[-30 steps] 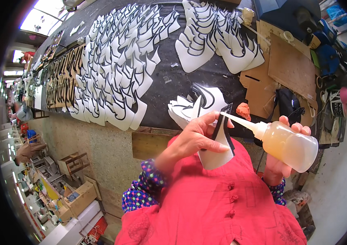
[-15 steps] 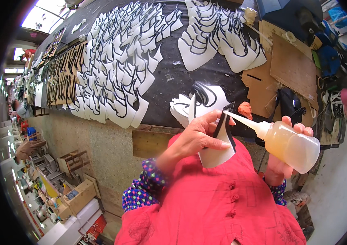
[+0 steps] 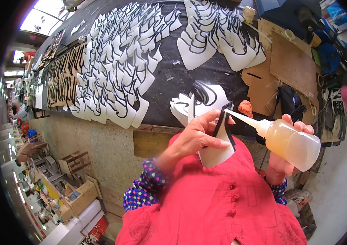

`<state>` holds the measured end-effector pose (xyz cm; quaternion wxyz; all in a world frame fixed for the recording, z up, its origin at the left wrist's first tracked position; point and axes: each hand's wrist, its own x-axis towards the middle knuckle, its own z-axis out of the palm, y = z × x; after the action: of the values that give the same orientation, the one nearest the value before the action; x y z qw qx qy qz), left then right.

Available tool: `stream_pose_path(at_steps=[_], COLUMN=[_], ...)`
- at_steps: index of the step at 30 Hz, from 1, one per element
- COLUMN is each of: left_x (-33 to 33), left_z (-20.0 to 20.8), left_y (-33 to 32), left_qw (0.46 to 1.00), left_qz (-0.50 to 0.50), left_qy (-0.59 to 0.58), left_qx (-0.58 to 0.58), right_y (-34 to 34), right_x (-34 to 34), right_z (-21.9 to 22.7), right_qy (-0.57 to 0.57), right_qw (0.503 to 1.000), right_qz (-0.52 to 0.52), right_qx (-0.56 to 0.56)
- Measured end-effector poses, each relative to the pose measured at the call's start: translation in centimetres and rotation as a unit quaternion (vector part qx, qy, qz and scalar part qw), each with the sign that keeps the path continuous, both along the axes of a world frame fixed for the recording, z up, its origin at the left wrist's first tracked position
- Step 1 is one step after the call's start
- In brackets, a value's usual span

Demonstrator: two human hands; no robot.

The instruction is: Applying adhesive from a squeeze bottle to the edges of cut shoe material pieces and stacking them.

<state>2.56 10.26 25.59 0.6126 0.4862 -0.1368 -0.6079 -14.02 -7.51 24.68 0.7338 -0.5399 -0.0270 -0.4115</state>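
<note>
My left hand (image 3: 202,136) is closed on a white shoe-upper-like piece with a black edge strip (image 3: 219,152), held up near my red apron. Another white piece (image 3: 191,108) stands up beside its fingers. My right hand (image 3: 284,161) grips a translucent squeeze bottle (image 3: 292,145) part full of yellowish liquid. The bottle lies tilted, its long white nozzle (image 3: 242,117) aimed left with the tip at the black strip's upper end. Whether the tip touches the strip, I cannot tell. Just beyond my left hand sits a small stack of similar white pieces (image 3: 212,94) on the dark table.
Rows of overlapping white pieces with black edging (image 3: 120,69) cover the left of the dark table (image 3: 167,87). A second group (image 3: 198,53) lies farther back. An orange lump (image 3: 245,108), brown cardboard (image 3: 259,87) and a black pouch (image 3: 291,102) lie at the right.
Hardly anything differs. The bottle and nozzle have shifted very slightly at the black strip's upper end; both hands keep their hold.
</note>
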Motion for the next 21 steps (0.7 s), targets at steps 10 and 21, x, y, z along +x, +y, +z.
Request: stream_pose_path(at_steps=[10,21], left_x=[0.10,0.10], left_z=[-0.03,0.62], left_y=[0.07,0.08], left_qw=[1.000,0.999], left_qz=[-0.006,0.010], left_qy=[0.005,0.030], left_qx=[0.009,0.026], right_y=[0.37,0.55], right_x=[0.15,0.90], right_z=[0.17,0.38], right_qy=[-0.025,-0.036], right_qw=[0.999,0.999], right_qz=[0.007,-0.008], right_qx=[0.021,0.015])
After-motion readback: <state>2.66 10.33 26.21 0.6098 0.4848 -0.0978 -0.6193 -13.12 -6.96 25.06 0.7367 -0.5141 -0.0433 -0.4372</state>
